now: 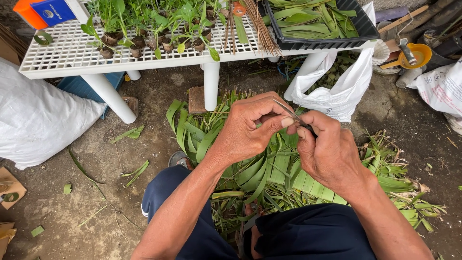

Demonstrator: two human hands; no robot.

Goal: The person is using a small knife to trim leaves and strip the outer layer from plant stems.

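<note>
So both hands meet over the leaf pile (pixel 269 168) on the ground, just in front of the tabletop's (pixel 72 53) near edge. The left hand (pixel 245 130) has its grip closed on a thin strip (pixel 287 111), thumb and fingertips pinching it, and the right hand (pixel 327 151) is curled shut around the strip's lower end, so it runs slanted from one grip to the other. It's narrow, stiff-looking and grey-brown, way paler than the green leaves underneath; can't tell what exactly it is.

Containers: a black tray (pixel 365 29) sits at the tabletop's right end, full of cut green leaf pieces. A row of small pots (pixel 137 43) with seedlings stands along the middle of the tabletop, and an orange box (pixel 26 12) with a blue box (pixel 53 10) sits at the far left corner. A white bag (pixel 337 91) hangs off the right edge, leaf bits showing behind it. A big white sack (pixel 33 115) lies on the ground at left.
</note>
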